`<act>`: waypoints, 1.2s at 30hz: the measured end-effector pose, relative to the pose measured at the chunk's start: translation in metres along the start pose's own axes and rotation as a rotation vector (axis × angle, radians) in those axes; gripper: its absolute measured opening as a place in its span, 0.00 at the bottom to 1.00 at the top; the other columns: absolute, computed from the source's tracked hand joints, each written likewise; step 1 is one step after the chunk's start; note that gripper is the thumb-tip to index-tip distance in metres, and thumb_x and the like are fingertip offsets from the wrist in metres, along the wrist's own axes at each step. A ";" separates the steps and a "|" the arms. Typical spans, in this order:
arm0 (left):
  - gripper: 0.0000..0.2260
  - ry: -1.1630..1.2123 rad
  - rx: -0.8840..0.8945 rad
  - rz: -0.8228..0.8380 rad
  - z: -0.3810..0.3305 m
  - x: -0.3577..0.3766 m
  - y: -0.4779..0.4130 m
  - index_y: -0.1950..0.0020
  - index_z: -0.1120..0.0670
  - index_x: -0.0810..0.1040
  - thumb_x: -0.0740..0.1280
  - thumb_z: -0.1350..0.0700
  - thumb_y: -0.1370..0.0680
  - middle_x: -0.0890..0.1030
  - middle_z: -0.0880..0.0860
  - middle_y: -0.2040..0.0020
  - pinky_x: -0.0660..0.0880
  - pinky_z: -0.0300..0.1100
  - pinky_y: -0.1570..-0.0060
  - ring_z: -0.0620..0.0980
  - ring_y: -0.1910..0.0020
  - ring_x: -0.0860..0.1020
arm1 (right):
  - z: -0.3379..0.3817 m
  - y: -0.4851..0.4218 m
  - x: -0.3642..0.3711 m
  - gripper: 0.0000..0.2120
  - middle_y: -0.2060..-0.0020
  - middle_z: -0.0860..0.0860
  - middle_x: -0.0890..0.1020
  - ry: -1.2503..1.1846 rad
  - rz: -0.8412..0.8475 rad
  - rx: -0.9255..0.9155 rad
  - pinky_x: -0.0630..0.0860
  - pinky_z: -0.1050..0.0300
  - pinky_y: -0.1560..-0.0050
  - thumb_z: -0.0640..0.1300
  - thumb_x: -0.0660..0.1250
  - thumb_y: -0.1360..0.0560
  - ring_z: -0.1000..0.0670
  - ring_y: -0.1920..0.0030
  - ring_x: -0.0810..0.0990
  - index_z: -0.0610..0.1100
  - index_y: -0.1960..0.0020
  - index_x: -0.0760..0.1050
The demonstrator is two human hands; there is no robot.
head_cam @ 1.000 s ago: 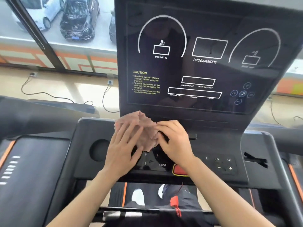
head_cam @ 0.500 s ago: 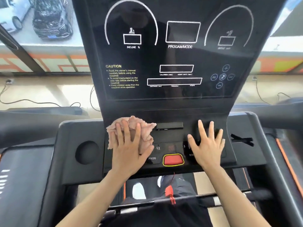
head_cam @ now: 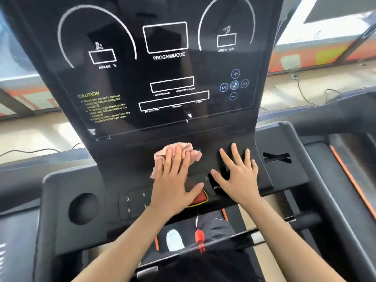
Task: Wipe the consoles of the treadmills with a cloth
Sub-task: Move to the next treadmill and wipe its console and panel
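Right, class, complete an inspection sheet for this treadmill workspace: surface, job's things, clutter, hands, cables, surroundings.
Surface: glossy black treadmill console, display dark, printed labels legible.
Job's things: crumpled pink cloth on the console just below the display.
Clutter: nothing seen.
Hands: left hand presses flat on the cloth, thumb at the edge of the red stop button; right hand rests flat on the console, fingers spread.
Cables: red safety clip hangs on a cord below the console; dark floor cable beyond it.
Surroundings: orange-patterned wall band behind.
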State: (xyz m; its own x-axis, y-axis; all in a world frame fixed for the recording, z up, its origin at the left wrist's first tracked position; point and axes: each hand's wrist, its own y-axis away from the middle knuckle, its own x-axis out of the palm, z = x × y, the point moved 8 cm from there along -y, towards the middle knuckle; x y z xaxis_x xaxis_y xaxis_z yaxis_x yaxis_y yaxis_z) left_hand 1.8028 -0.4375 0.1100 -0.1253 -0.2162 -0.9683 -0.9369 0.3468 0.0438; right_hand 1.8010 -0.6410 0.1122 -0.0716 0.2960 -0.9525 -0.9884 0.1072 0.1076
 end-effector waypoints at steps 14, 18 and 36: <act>0.40 -0.088 0.389 0.080 -0.112 0.023 -0.068 0.16 0.50 0.55 0.53 0.30 0.23 0.50 0.51 0.15 0.44 0.59 0.19 0.50 0.15 0.44 | -0.099 0.029 -0.026 0.21 0.29 0.46 0.77 -0.246 -0.182 0.138 0.71 0.44 0.30 0.50 0.72 0.22 0.43 0.30 0.73 0.44 0.32 0.79; 0.41 -0.061 0.463 0.109 -0.140 0.033 -0.084 0.16 0.50 0.57 0.55 0.30 0.24 0.53 0.51 0.15 0.44 0.59 0.19 0.50 0.15 0.44 | -0.115 0.046 -0.029 0.17 0.34 0.48 0.80 -0.252 -0.210 0.174 0.69 0.54 0.31 0.48 0.71 0.22 0.45 0.32 0.75 0.44 0.34 0.81; 0.26 0.329 0.560 -0.206 -0.125 -0.010 -0.027 0.28 0.51 0.78 0.72 0.51 0.27 0.78 0.51 0.28 0.71 0.52 0.30 0.54 0.27 0.74 | -0.098 0.073 -0.063 0.19 0.35 0.47 0.80 -0.318 -0.455 -0.122 0.72 0.52 0.32 0.34 0.73 0.26 0.46 0.34 0.76 0.41 0.35 0.81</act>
State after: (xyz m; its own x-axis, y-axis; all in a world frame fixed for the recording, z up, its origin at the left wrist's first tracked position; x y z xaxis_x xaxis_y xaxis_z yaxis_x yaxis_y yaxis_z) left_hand 1.7890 -0.5589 0.1494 -0.1380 -0.5640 -0.8142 -0.6535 0.6696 -0.3531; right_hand 1.7206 -0.7448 0.1522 0.3903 0.5186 -0.7607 -0.9199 0.1858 -0.3453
